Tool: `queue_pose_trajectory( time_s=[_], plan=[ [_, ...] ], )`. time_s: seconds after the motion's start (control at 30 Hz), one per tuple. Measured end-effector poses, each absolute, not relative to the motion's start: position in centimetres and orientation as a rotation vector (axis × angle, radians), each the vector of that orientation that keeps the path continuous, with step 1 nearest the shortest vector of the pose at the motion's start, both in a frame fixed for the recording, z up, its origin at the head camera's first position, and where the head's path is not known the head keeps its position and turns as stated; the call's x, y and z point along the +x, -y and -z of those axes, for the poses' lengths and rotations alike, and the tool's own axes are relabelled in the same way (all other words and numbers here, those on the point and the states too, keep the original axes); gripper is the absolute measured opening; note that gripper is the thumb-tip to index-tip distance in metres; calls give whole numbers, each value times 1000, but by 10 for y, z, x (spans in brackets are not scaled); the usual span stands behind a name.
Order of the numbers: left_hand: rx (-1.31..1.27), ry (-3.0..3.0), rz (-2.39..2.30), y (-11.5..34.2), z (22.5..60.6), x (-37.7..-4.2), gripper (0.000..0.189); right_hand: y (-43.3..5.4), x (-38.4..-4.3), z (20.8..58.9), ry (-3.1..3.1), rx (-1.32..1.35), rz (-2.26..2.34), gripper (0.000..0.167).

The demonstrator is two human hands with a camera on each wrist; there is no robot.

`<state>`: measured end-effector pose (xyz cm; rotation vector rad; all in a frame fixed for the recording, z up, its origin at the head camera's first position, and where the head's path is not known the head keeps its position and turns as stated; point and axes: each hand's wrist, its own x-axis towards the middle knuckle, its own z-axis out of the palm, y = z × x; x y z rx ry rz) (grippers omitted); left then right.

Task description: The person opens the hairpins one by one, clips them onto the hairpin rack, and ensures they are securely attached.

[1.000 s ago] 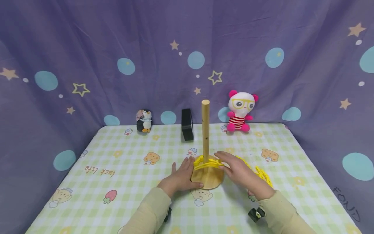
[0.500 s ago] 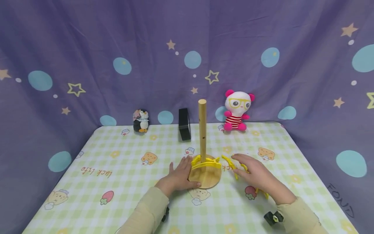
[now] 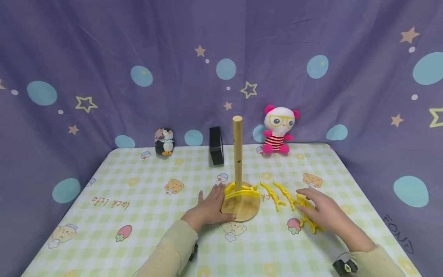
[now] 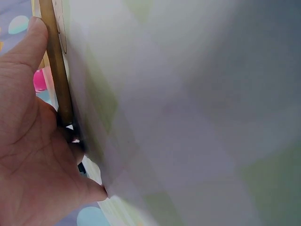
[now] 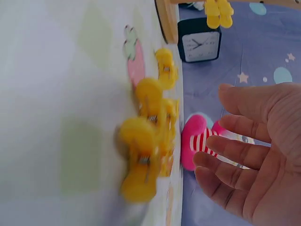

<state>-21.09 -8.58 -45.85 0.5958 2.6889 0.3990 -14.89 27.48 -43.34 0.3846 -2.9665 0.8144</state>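
Note:
A round wooden stand [image 3: 241,211] with an upright post [image 3: 238,154] stands before me. A long, curved yellow clip [image 3: 247,193] lies around the post's foot, just above the base. My left hand [image 3: 207,207] rests against the left rim of the base, thumb on its edge, fingers extended. To the right, more curved yellow clips [image 3: 272,196] lie on the cloth, some overlapping. My right hand [image 3: 323,209] hovers over the rightmost clips [image 3: 304,211], which it partly hides. In the right wrist view its fingers [image 5: 237,146] are loosely bent and hold nothing; metal springs show in nearby clips [image 5: 141,160].
Along the back of the table [image 3: 155,215] stand a penguin figure [image 3: 164,142], a black clock [image 3: 216,146] and a pink-and-white panda plush [image 3: 278,129]. A purple curtain [image 3: 173,57] hangs behind. A black wrist camera [image 3: 345,266] sits below my right sleeve.
My right hand has moved from the clip at the post's foot to the right, over the loose clips. My left hand stays at the base. The head view has shifted slightly.

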Motion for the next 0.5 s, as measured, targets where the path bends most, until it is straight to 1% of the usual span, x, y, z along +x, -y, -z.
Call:
queue_pose_trajectory(
  time_s=[0.1,0.2,0.4,0.5],
  plan=[
    [591,-2686,-408,86,457,-210,110,-282,-145,437,2994,335,-791,47],
    [581,-2687,-408,85,457,-210,110,-288,-141,440,3021,297,-769,54],
    [582,-2694,-399,85,456,-210,110,-299,-133,445,3071,260,-769,76],
    [580,-2692,-395,84,457,-210,110,-303,-131,447,3116,216,-792,84]
  ],
)
